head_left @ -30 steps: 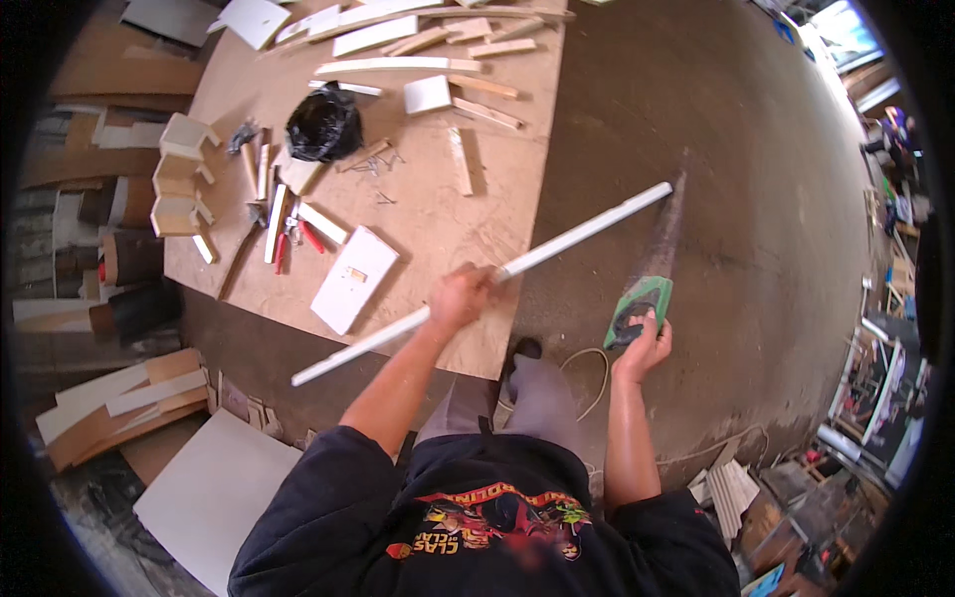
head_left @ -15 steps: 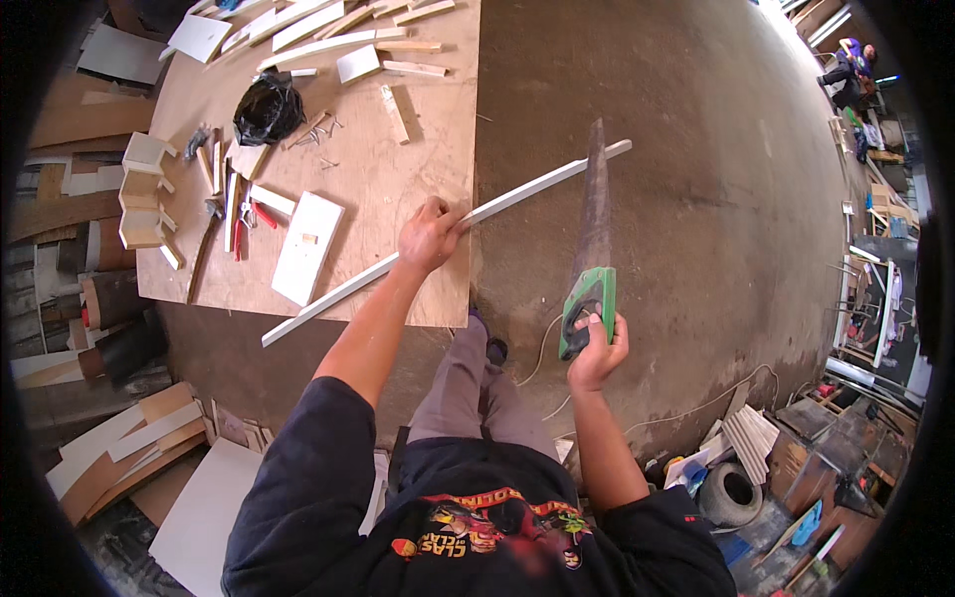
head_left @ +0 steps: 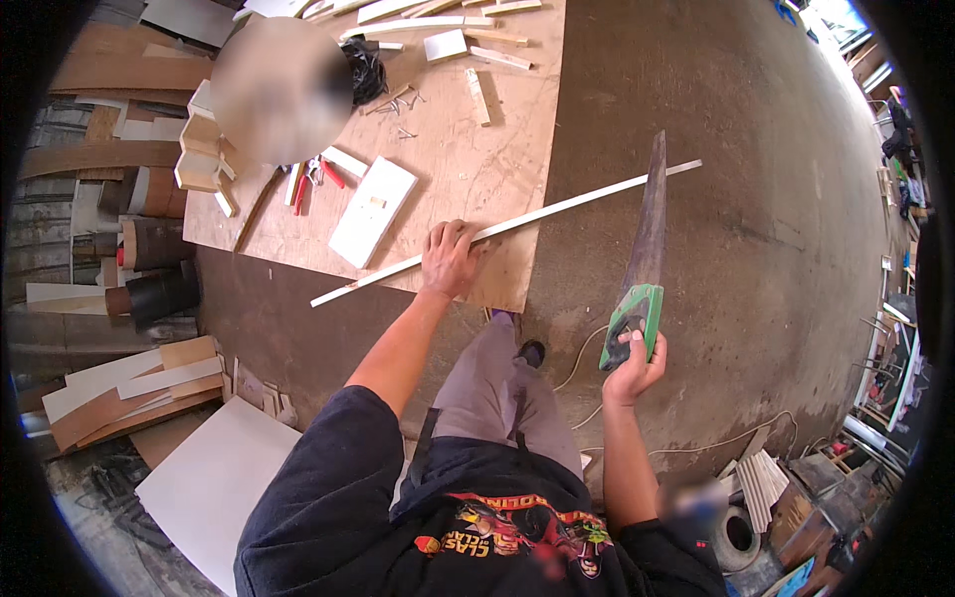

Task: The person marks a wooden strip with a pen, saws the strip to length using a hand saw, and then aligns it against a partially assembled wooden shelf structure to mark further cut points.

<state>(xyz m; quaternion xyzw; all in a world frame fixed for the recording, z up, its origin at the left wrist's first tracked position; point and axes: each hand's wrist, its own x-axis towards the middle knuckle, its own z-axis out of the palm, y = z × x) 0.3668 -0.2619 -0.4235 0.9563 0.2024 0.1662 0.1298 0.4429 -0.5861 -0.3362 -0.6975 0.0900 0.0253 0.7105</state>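
My left hand (head_left: 451, 259) grips a long, thin white wooden strip (head_left: 567, 207) against the corner of the plywood table (head_left: 507, 261). The strip lies aslant, and its far right end sticks out past the table's edge over the floor. In my right hand (head_left: 635, 372) is a handsaw (head_left: 650, 224), its green and black handle in my fingers and its blade pointing away from me. The blade crosses the strip near that overhanging end; I cannot tell whether they touch. Beside my left hand lies a white rectangular board (head_left: 374, 221) with a small wood piece on it.
Red-handled pliers (head_left: 303, 192), several nails (head_left: 406, 102), a black plastic bag (head_left: 368, 75) and wood offcuts (head_left: 477, 97) lie on the table. A pale cable (head_left: 696, 450) runs over the floor (head_left: 756, 279). White panels (head_left: 224, 493) lean at lower left; a blurred patch hides part of the table.
The view has shifted, so the scene sits further right. The strip looks thinner, as if turned on its side, and my left hand lies flatter over it. The saw remains in my right hand.
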